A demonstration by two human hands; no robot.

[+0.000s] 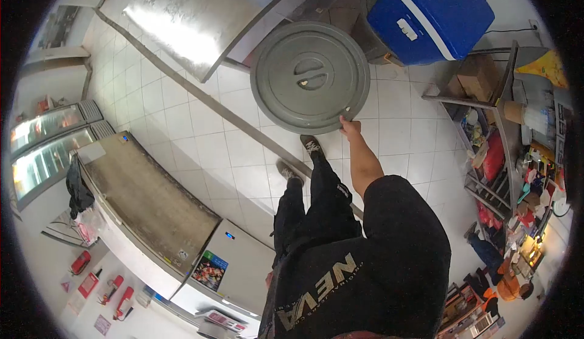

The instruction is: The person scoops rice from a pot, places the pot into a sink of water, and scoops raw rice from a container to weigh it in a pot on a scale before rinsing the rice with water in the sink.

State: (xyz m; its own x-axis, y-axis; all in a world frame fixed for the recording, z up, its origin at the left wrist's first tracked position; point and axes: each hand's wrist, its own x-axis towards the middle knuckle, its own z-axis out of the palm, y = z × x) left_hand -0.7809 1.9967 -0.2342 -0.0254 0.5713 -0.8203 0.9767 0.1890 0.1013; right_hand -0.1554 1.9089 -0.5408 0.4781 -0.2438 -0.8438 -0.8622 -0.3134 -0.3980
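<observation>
My right hand is closed on the near right rim of a round grey bin lid. The lid faces up, with a moulded recessed grip at its centre and a few pale marks on it. Whether a bin stands under it, I cannot tell. Beside my torso at the lower left, a small patch of my left hand shows; its fingers are hidden.
A steel table stands ahead to the left. A blue cooler box is at the upper right. Chest freezers line the left. Cluttered metal shelving stands right, with a person beyond. A dark strip crosses the tiles.
</observation>
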